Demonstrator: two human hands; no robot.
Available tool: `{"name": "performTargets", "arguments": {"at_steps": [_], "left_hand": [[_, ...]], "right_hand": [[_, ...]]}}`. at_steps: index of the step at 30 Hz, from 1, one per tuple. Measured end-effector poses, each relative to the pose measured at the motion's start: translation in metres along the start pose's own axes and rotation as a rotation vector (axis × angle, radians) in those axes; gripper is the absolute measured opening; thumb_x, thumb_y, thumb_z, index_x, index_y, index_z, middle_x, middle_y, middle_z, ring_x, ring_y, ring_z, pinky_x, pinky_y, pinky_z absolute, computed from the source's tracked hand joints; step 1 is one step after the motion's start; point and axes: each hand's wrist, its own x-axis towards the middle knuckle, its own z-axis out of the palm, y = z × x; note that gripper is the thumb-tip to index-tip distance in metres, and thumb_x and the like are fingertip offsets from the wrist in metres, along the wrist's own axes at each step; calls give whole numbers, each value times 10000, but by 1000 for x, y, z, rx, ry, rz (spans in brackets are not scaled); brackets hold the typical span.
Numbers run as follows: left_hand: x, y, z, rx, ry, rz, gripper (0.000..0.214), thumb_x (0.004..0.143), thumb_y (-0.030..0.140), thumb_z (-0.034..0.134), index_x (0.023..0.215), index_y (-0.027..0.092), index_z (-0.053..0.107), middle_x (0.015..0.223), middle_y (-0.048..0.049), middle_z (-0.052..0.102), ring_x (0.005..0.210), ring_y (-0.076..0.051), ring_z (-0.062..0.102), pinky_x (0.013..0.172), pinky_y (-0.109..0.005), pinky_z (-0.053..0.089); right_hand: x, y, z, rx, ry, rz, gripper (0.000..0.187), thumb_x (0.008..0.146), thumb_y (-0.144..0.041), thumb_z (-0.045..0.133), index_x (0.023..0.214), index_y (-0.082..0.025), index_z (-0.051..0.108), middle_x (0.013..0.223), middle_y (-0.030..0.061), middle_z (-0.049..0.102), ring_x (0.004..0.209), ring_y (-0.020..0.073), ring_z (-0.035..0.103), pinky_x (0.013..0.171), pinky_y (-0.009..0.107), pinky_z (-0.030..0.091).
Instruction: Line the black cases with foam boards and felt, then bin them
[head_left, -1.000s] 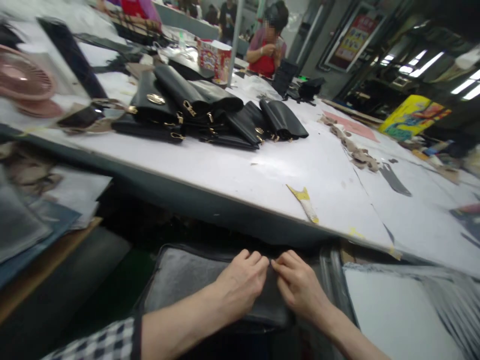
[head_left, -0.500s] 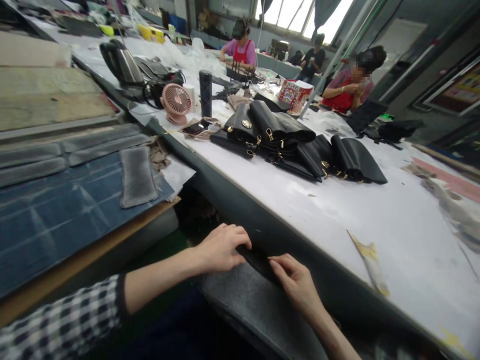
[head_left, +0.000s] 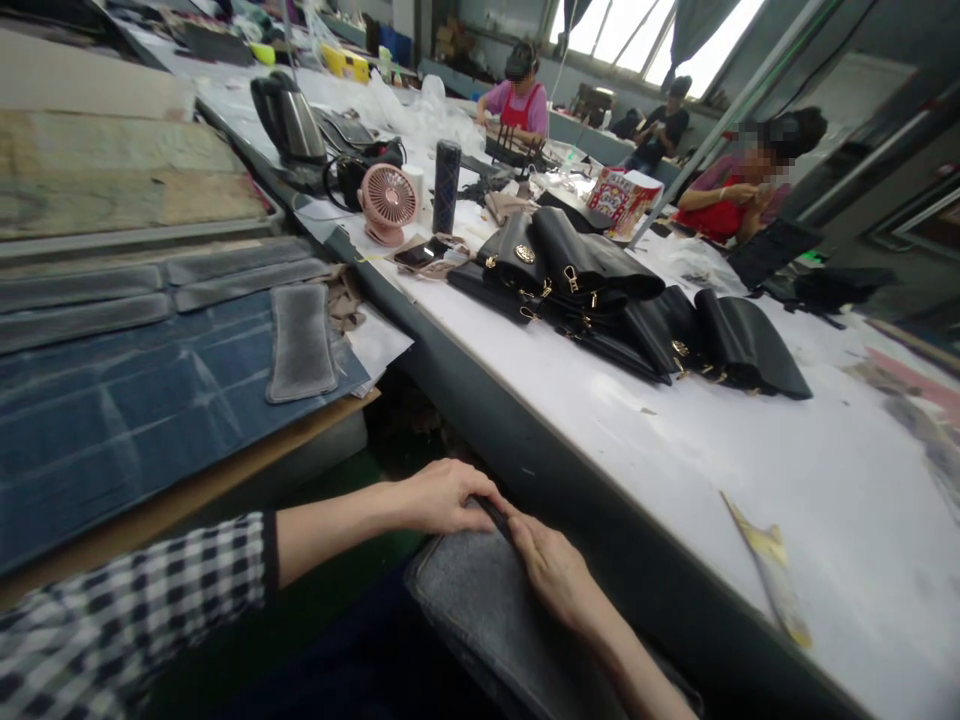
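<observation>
Clock directions from where the hands meet, 12 = top of view. Grey fabric-faced piece [head_left: 499, 610] with dark edge sits at 6 o'clock, right below the hands, beside the near side of the white table [head_left: 675, 460] and lower than its top. Left hand [head_left: 442, 497] is on the piece's upper end, fingers curled over, thumb opposite, pinching the dark edge. Right hand [head_left: 553, 568] grips the same edge just beside it, at 4 o'clock; thumb and index press together on it, other fingers mostly hidden, can't tell. Fingertips of both hands touch or nearly touch.

Checked sleeve [head_left: 165, 600] on left arm, 8 o'clock. Small grey panel [head_left: 301, 345] at 10, lying on blue sheet [head_left: 112, 430], 9. Pile of black bags [head_left: 615, 275] with gold fittings on the table, 1 o'clock. Yellow-and-white scrap [head_left: 772, 570] near table edge, 3. Pink fan [head_left: 388, 200], phone [head_left: 422, 253] and kettle [head_left: 304, 125], all 11. Co-workers farther back, 12 to 2: one in a red apron [head_left: 517, 110] at 12.
</observation>
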Motion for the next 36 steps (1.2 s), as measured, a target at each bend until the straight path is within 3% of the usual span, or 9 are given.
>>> {"name": "performTargets", "arguments": {"at_steps": [3,10,15,18,22,27,30,32,36], "left_hand": [[-2,-4,2,-15,12,-21,325,856,413,658,1161,303,676,1087,5,730,1014,-192,668,872,-241,478],[0,-10,-3,-25,-75,24,388,835,438,683,1190,282,673,1097,-22,724,1029,-210,644,887,-252,446],[22,-10,-15,-17,-201,-30,412,930,525,473,954,210,737,808,10,717,756,-145,654,637,-206,432],[39,-6,-17,28,-261,-77,353,853,527,577,818,200,706,710,30,679,671,-134,619,541,-204,380],[52,3,-19,104,-333,-96,247,781,473,676,815,228,688,746,37,695,684,-137,620,543,-207,375],[55,23,-21,227,-309,31,149,800,309,676,943,272,670,979,15,681,895,-184,616,692,-253,413],[41,40,-12,281,-251,151,205,844,125,550,950,259,664,1100,-11,627,1048,-206,554,880,-322,380],[21,54,0,258,-197,206,272,858,55,469,936,239,654,1066,-15,629,1026,-193,549,903,-335,364],[-33,82,35,51,-51,195,99,925,243,553,993,239,624,1016,-11,644,955,-183,563,845,-327,400]], "right_hand": [[15,-13,3,-85,-9,-20,475,1038,-453,211,1450,-344,420,1376,12,561,1257,243,537,1016,422,440],[25,-17,3,-126,-80,-2,500,1030,-468,203,1391,-299,505,1221,82,665,1117,318,631,925,484,479],[15,-10,-4,-87,-89,6,495,1012,-494,260,1443,-334,442,1266,91,639,1132,347,618,917,512,474],[1,1,-6,-78,-60,26,508,1000,-511,312,1472,-340,394,1303,83,613,1155,337,606,934,494,468],[-27,28,-11,-65,-14,50,498,986,-528,384,1460,-375,390,1337,30,586,1169,293,604,958,432,469],[-56,63,-23,-49,64,84,480,957,-502,474,1419,-373,453,1317,13,601,1138,286,625,951,424,487],[-73,66,-20,-46,174,106,480,939,-456,520,1403,-334,495,1329,34,598,1208,290,573,1036,471,422],[-92,58,-5,-32,385,106,444,938,-411,534,1362,-282,548,1325,61,601,1245,274,534,1068,466,396],[-146,30,55,31,865,50,232,938,-334,579,1141,-242,641,1201,80,638,1164,251,559,1019,447,448]]}}
